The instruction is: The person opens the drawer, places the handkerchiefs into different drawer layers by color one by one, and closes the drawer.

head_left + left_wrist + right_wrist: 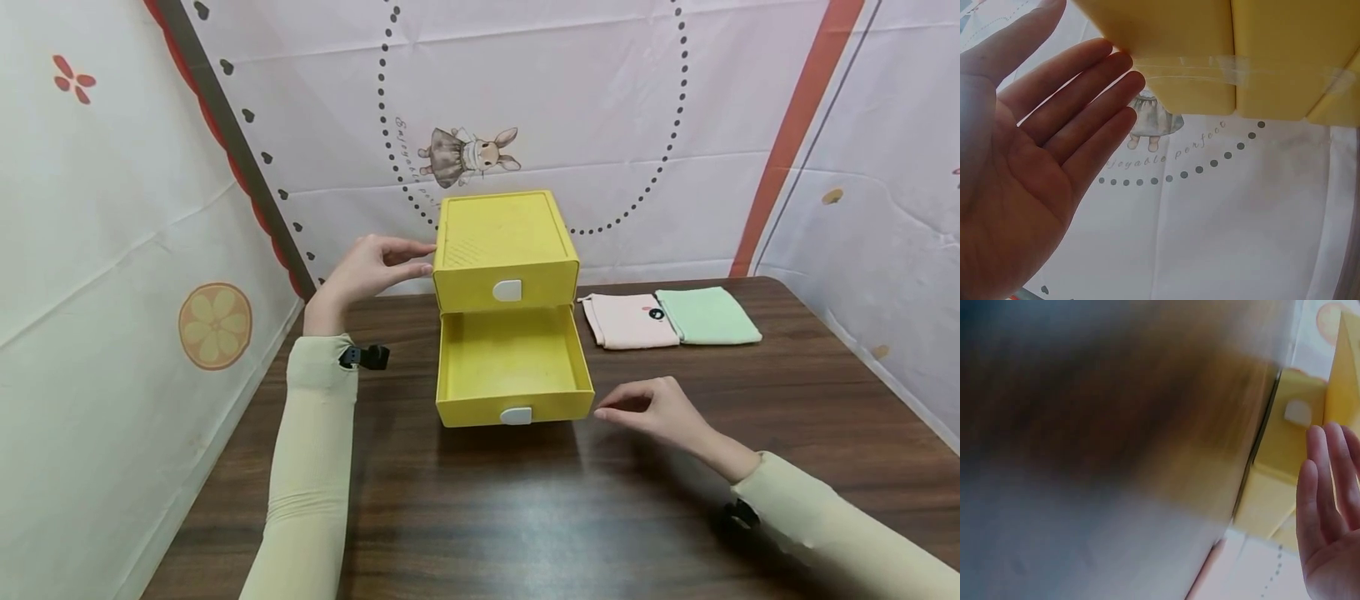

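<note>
A yellow drawer box [506,229] stands at the back of the table, its top drawer closed. A lower yellow drawer [513,354] is pulled out towards me and holds nothing; it has a white handle [516,416]. My left hand [367,268] touches the box's left side with straight fingertips, thumb near the front corner. In the left wrist view those fingers [1085,106] lie extended along the yellow wall. Just off the open drawer's right front corner is my right hand [663,417], loosely bent and holding nothing. The right wrist view shows its fingers [1316,494] extended beside the yellow fronts.
A folded pink cloth [628,321] and a folded green cloth [708,317] lie right of the box on the brown wooden table [465,517]. Printed white fabric [600,100] hangs behind and on both sides. Clear tape [1235,69] runs across the box's side.
</note>
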{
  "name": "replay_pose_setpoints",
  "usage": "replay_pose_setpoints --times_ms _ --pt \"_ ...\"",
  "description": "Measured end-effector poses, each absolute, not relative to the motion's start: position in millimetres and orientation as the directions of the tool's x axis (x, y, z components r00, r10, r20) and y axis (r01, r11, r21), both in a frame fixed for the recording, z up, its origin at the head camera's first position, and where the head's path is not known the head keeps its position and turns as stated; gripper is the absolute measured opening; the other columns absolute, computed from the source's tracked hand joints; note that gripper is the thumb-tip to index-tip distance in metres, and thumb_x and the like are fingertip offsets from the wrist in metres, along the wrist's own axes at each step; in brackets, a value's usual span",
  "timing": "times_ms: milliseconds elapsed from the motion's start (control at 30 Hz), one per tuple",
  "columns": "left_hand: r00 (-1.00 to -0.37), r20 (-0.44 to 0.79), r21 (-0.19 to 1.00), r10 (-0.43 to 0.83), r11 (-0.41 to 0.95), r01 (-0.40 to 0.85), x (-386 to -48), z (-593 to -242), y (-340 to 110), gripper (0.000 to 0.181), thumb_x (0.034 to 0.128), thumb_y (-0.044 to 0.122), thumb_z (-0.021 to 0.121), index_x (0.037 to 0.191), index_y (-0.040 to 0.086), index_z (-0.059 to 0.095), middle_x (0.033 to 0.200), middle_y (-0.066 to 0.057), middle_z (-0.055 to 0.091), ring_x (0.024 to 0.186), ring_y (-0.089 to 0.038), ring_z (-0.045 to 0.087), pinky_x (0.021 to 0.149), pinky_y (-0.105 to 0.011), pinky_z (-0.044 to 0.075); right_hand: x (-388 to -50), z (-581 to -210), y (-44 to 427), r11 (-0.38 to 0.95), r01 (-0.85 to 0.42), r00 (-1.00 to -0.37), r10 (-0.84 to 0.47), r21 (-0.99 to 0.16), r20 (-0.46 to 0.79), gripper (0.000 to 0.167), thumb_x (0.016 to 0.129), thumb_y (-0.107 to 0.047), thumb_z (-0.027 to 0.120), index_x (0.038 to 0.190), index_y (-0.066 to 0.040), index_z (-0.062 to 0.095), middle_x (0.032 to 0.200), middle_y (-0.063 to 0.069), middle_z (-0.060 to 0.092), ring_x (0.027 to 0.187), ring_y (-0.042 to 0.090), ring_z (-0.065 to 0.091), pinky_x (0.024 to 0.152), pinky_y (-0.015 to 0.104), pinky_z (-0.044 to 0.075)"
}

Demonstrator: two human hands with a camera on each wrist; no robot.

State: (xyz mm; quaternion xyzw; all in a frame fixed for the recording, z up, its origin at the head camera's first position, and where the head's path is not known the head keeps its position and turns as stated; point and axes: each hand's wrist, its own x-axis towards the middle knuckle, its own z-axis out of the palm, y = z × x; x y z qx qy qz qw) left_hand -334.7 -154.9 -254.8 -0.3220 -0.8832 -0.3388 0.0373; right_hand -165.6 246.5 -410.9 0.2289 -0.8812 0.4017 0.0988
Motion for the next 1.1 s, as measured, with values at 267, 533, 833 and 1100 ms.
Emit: replay_pose_setpoints --times_ms 267,533,833,1100 --pt "-0.788 0.284 0.579 0.546 0.557 0.595 -336 -255 -155 0.051 0.0792 0.056 0.068 0.121 0.027 0.066 0.118 0.003 0.067 0.101 -0.012 0.065 0.088 -0.036 0.052 -186 -409 272 0.617 -0.372 -0.928 -0.225 -0.694 0.297 0.02 0.084 -0.031 0.072 0.097 -0.015 0.074 0.087 -0.005 0.074 0.072 0.005 0.066 0.065 0.022 0.053" --pt "-0.793 0.283 0.578 0.54 0.564 0.59 -335 -256 -154 0.05 0.0791 0.057 0.068 0.12 0.027 0.067 0.117 0.003 0.068 0.101 -0.011 0.065 0.088 -0.036 0.053 -206 -406 292 0.667 -0.27 -0.959 -0.119 -0.695 0.258 0.034 0.084 -0.04 0.071 0.104 -0.012 0.072 0.093 0.001 0.073 0.078 0.012 0.067 0.067 0.021 0.053" --pt "-0.796 0.28 0.576 0.537 0.569 0.587 -335 -256 -154 0.05 0.0794 0.056 0.068 0.12 0.027 0.067 0.118 0.003 0.067 0.102 -0.012 0.065 0.088 -0.036 0.052 -225 -406 313 0.663 -0.176 -0.979 -0.038 -0.728 0.202 0.039 0.085 -0.043 0.068 0.107 -0.01 0.07 0.092 0.011 0.072 0.081 0.029 0.068 0.062 0.026 0.054" --pt "-0.795 0.277 0.57 0.54 0.574 0.588 -335 -255 -155 0.052 0.0792 0.057 0.068 0.121 0.027 0.066 0.119 0.004 0.067 0.103 -0.01 0.064 0.089 -0.036 0.052 -236 -405 331 0.653 -0.183 -0.975 -0.027 -0.735 0.219 0.038 0.087 -0.04 0.067 0.108 -0.008 0.069 0.096 0.017 0.071 0.08 0.025 0.07 0.063 0.031 0.056"
